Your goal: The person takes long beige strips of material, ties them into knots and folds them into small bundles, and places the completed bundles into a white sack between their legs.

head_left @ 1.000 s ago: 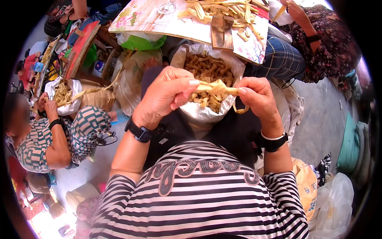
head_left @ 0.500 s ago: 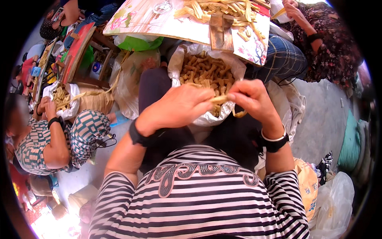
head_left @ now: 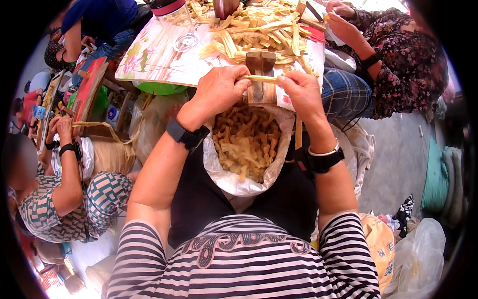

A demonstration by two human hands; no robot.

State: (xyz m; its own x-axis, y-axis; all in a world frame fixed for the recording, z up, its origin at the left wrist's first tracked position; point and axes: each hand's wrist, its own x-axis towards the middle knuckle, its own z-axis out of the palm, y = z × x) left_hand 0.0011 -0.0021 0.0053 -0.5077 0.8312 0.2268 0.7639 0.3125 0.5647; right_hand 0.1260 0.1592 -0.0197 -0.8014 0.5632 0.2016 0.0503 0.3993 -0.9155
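Note:
Level with the table's near edge, a pale yellow flat strip (head_left: 262,78) is stretched between my hands. My left hand (head_left: 219,89) pinches one end, and my right hand (head_left: 302,92) grips the other between thumb and fingers. A tail of strip hangs below my right hand. Just behind the strip, a dark wooden block (head_left: 260,61) stands at the table edge. Below my hands, between my knees, a white plastic bag (head_left: 234,187) gapes wide, filled with short brownish knotted pieces (head_left: 246,142).
On the flower-printed table (head_left: 149,62) lie a heap of yellow strips (head_left: 269,37) and a clear jar with a dark lid (head_left: 174,25). A person in a dark floral top (head_left: 411,60) sits at right; another in patterned clothes (head_left: 55,199) works at left. Plastic bags (head_left: 416,254) crowd the right floor.
Both hands have moved up and away from over the bag to the table edge, drawing the strip out straight. More of the table and the bag's contents now shows.

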